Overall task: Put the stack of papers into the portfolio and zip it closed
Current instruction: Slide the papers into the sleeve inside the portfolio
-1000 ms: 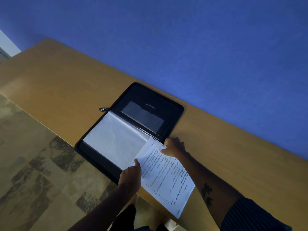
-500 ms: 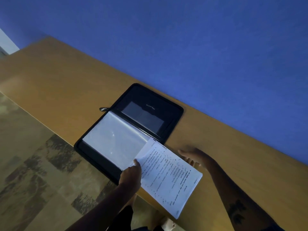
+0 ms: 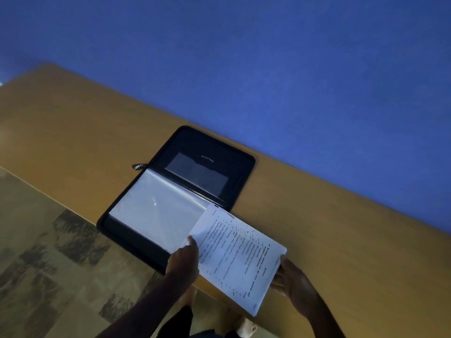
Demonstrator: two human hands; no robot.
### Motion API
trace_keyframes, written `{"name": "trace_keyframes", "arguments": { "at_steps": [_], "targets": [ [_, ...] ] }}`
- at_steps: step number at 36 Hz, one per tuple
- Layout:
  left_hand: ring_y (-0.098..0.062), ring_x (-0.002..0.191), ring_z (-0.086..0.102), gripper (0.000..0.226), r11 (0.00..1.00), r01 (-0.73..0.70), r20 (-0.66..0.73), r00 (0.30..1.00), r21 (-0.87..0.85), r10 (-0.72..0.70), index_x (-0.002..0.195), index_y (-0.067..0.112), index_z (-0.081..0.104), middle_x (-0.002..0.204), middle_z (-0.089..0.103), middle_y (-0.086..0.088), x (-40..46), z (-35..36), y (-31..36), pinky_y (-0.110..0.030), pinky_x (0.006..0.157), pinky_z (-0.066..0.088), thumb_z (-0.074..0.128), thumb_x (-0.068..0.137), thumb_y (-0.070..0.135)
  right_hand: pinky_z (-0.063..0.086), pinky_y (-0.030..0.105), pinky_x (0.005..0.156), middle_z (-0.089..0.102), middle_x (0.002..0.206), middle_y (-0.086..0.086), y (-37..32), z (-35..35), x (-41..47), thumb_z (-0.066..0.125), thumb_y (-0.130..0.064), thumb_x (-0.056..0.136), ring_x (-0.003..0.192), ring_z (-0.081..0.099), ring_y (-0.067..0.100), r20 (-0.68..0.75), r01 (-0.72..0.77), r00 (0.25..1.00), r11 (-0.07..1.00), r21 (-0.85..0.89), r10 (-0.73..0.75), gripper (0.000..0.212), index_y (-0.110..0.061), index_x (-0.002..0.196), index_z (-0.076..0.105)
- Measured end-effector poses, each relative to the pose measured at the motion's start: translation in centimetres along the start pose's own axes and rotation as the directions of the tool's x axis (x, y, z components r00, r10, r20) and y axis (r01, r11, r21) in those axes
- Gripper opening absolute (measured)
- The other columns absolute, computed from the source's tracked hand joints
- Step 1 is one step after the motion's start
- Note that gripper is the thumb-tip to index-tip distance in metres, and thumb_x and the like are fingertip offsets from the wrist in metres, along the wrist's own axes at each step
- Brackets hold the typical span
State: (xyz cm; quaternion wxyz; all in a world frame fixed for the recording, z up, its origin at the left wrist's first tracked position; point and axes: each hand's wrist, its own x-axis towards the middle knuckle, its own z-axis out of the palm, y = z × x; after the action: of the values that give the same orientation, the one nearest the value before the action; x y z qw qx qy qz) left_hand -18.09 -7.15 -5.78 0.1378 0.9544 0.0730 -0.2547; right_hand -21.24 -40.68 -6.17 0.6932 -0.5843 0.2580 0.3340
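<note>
A black zip portfolio [image 3: 207,147] lies open on the wooden table [image 3: 73,132], with a clear plastic sleeve [image 3: 156,206] spread over its near half. The stack of printed papers [image 3: 239,259] lies beside it, its far corner tucked at the sleeve's right edge. My left hand [image 3: 183,262] pinches the sleeve's corner next to the papers. My right hand [image 3: 292,284] grips the papers' right edge, fingers under the stack. The zipper pull [image 3: 138,166] sticks out at the portfolio's left side.
A blue wall [image 3: 268,69] runs along the table's far edge. Patterned floor tiles [image 3: 48,264] show below the table's near edge, and a bare foot [image 3: 246,328] is on the floor at the bottom.
My right hand left the papers' far corner, swung around to the right and now grips the stack's right edge. The stack has shifted slightly right. My left hand stays at the sleeve.
</note>
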Motion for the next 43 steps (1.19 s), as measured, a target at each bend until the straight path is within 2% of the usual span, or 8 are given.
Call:
{"name": "trace_keyframes", "arguments": {
  "at_steps": [5, 10, 13, 18, 25, 32, 39, 43],
  "targets": [
    [-0.009, 0.068, 0.063, 0.096, 0.997, -0.036, -0.019, 0.999, 0.065, 0.037, 0.16, 0.007, 0.008, 0.097, 0.066, 0.005, 0.1, 0.1, -0.3, -0.019, 0.06, 0.057, 0.073, 0.092, 0.025, 0.068, 0.046, 0.076, 0.079, 0.129, -0.005, 2.4, 2.2, -1.2, 0.086, -0.067, 0.079, 0.113, 0.079, 0.023, -0.098, 0.049, 0.994, 0.997, -0.057, -0.054, 0.053, -0.048, 0.126, 0.072],
    [-0.01, 0.071, 0.065, 0.09, 0.994, -0.051, -0.049, 0.997, 0.097, 0.056, 0.16, 0.007, 0.012, 0.102, 0.068, 0.003, -0.3, -0.3, -0.6, -0.017, 0.054, 0.045, 0.069, 0.094, 0.029, 0.068, 0.049, 0.068, 0.082, 0.116, -0.005, 3.5, 3.7, -0.9, 0.075, -0.036, 0.099, 0.1, 0.081, 0.02, -0.193, 0.138, 0.97, 0.988, -0.074, -0.15, 0.027, -0.044, 0.124, 0.072],
    [-0.01, 0.071, 0.064, 0.09, 0.987, -0.062, -0.059, 0.996, 0.146, 0.072, 0.16, 0.006, 0.01, 0.102, 0.069, 0.002, -0.4, -0.2, -0.7, -0.019, 0.055, 0.046, 0.067, 0.096, 0.032, 0.067, 0.047, 0.065, 0.083, 0.113, -0.006, 3.2, 3.9, -0.9, 0.07, -0.025, 0.105, 0.098, 0.081, 0.019, -0.224, 0.18, 0.956, 0.982, -0.066, -0.19, 0.026, -0.045, 0.12, 0.074],
    [-0.015, 0.08, 0.071, 0.088, 0.965, -0.092, -0.051, 0.993, 0.246, 0.107, 0.16, 0.001, 0.013, 0.102, 0.07, -0.002, -0.6, -0.1, -0.7, -0.029, 0.07, 0.062, 0.066, 0.096, 0.03, 0.066, 0.051, 0.071, 0.082, 0.119, 0.005, 2.5, 3.1, -0.6, 0.065, -0.015, 0.106, 0.103, 0.081, 0.03, -0.217, 0.187, 0.96, 0.982, 0.028, -0.177, 0.027, -0.033, 0.124, 0.077],
    [-0.022, 0.1, 0.073, 0.075, 0.946, -0.093, -0.08, 0.989, 0.311, 0.124, 0.157, -0.002, 0.025, 0.117, 0.071, -0.006, -0.9, -1.1, -0.3, -0.035, 0.084, 0.063, 0.062, 0.098, 0.026, 0.065, 0.05, 0.074, 0.079, 0.125, 0.013, 2.1, 3.2, 0.3, 0.061, -0.008, 0.108, 0.107, 0.079, 0.036, -0.137, 0.13, 0.984, 0.983, 0.129, -0.112, 0.029, -0.02, 0.131, 0.073],
    [-0.021, 0.097, 0.075, 0.064, 0.939, -0.093, -0.08, 0.989, 0.332, 0.126, 0.153, -0.003, 0.035, 0.117, 0.073, -0.008, -1.4, -1.9, 0.1, -0.033, 0.083, 0.063, 0.062, 0.101, 0.022, 0.065, 0.059, 0.085, 0.078, 0.129, 0.015, 0.9, 4.6, 1.5, 0.062, -0.008, 0.107, 0.113, 0.077, 0.039, -0.061, 0.118, 0.992, 0.982, 0.151, -0.109, 0.031, -0.017, 0.135, 0.07],
    [-0.032, 0.115, 0.069, 0.049, 0.895, -0.128, -0.025, 0.988, 0.427, 0.153, 0.146, -0.007, 0.043, 0.136, 0.063, -0.021, -1.9, -3.2, 0.9, -0.04, 0.091, 0.059, 0.053, 0.099, 0.003, 0.064, 0.058, 0.086, 0.077, 0.131, 0.014, -0.4, 6.7, 2.5, 0.062, -0.008, 0.107, 0.116, 0.076, 0.039, -0.011, 0.109, 0.994, 0.98, 0.167, -0.109, 0.032, -0.015, 0.137, 0.069],
    [-0.029, 0.106, 0.07, 0.027, 0.891, -0.134, 0.012, 0.99, 0.433, 0.143, 0.121, 0.003, 0.062, 0.118, 0.069, -0.013, -2.5, -3.9, 1.2, -0.038, 0.083, 0.057, 0.051, 0.097, -0.004, 0.063, 0.063, 0.091, 0.078, 0.129, 0.014, -1.0, 8.3, 3.4, 0.062, -0.008, 0.107, 0.113, 0.077, 0.039, -0.003, 0.089, 0.996, 0.983, 0.162, -0.09, 0.031, -0.015, 0.136, 0.069]
  ]
}}
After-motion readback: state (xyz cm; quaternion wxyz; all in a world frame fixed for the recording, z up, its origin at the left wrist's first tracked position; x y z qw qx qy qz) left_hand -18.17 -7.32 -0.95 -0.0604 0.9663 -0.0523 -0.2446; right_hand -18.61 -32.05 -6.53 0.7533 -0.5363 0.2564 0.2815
